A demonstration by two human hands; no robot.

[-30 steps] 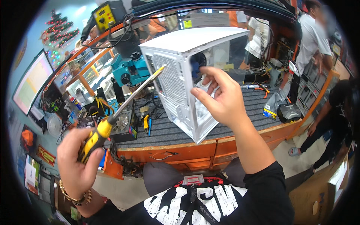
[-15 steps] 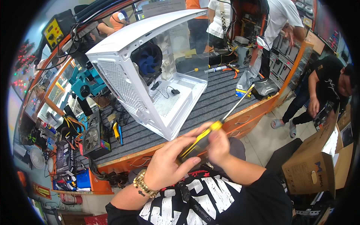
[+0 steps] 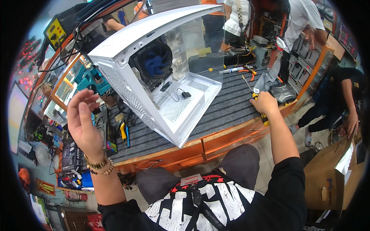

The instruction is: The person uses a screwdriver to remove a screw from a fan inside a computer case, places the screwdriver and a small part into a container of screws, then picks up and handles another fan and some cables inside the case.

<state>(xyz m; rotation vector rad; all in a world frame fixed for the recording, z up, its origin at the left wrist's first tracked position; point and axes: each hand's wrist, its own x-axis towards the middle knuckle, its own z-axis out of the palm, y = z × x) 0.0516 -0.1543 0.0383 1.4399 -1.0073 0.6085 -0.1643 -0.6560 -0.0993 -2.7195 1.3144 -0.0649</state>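
Observation:
My right hand [image 3: 266, 103] is closed round the yellow-and-black handle of a screwdriver [image 3: 254, 96] at the bench's right front edge. The screwdriver's thin shaft points away, up and to the left. My left hand [image 3: 84, 119] is raised on the left with fingers apart, holding nothing, in front of a power supply unit [image 3: 111, 140] that it partly hides. Between my hands a white computer case [image 3: 115, 42] stands on the bench, its interior facing me. Inside are a fan with blue blades [image 3: 156, 63] and a loose black cable plug [image 3: 186, 94].
A ribbed grey mat covers the bench [image 3: 208, 119]. Yellow and blue tools [image 3: 124, 133] lie left of the case; orange-handled pliers [image 3: 248, 72] and a clear plastic bag [image 3: 266, 79] are right. A cardboard box [image 3: 323, 177] stands on the floor; a person bends behind it.
My hands have parted: the right carried the screwdriver right to the bench edge, and the left let go and rose to the left. The case appears slightly shifted in view.

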